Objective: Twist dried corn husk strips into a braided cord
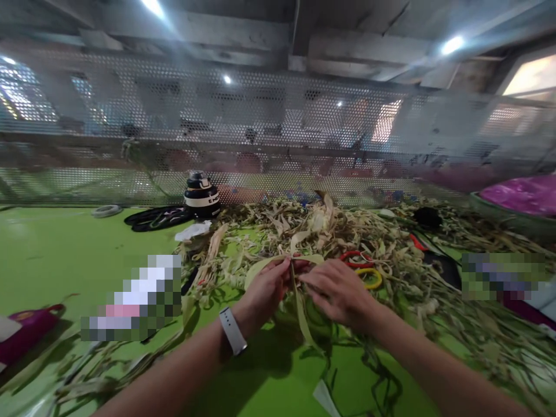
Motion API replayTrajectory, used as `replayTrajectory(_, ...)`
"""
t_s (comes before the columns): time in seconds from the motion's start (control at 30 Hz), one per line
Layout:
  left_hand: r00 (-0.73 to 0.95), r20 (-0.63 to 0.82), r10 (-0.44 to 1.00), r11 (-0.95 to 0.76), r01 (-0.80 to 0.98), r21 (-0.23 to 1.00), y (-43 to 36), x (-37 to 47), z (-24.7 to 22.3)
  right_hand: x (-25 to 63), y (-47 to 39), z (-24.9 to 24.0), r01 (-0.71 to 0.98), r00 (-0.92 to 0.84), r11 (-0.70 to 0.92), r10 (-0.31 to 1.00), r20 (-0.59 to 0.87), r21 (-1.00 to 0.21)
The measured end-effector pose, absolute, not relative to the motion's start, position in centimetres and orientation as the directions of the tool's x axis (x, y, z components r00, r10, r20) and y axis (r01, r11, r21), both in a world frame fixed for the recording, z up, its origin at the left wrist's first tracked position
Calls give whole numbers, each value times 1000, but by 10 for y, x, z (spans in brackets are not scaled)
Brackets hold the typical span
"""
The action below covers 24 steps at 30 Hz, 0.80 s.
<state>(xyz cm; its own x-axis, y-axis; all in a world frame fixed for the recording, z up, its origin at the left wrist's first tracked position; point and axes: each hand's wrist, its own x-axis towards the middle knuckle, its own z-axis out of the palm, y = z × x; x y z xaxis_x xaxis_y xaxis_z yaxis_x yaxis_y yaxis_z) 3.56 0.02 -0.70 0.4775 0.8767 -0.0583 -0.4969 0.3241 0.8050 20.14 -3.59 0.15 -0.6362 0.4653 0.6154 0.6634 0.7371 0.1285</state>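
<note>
My left hand (271,284) pinches pale green leaf strips (300,313) where they cross, in the middle of the view. One strip hangs toward the table and others fan out to the sides and upward. Close on the right, the fingers of my right hand (339,292) are curled together at the same crossing; its fingertips are partly hidden, so its exact hold is unclear. Behind both hands spreads a heap of dried leaves (278,223). Red and yellow rings (369,278), like scissor handles, lie just beyond my right hand.
A black bottle (202,200) stands behind, beside a black looped item (158,218) and white crumpled tissue (193,230). At right are a bowl (499,217) with pink plastic and a dark object (441,269). A perforated metal screen (243,127) backs the green table (56,243).
</note>
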Motion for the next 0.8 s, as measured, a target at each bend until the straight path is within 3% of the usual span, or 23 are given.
replayTrajectory(0.1, 519, -86, 850, 361, -456, 814, -5, 37, -4, 194, -38, -8, 594, -731, 789, 446, 516, 160)
replayTrajectory(0.37, 345, -130, 930, 314, -557, 769, -3, 39, -12, 188, -47, -7, 554, -700, 826, 397, 594, 101)
replayTrajectory(0.63, 362, -150, 920, 326, -493, 807, -1, 33, -13, 183, -50, -13, 548, -673, 833, 387, 630, 74)
replayTrajectory(0.8, 439, -146, 886, 352, -435, 829, -3, 31, -19, 184, -51, -10, 658, -409, 743, 489, 770, -122)
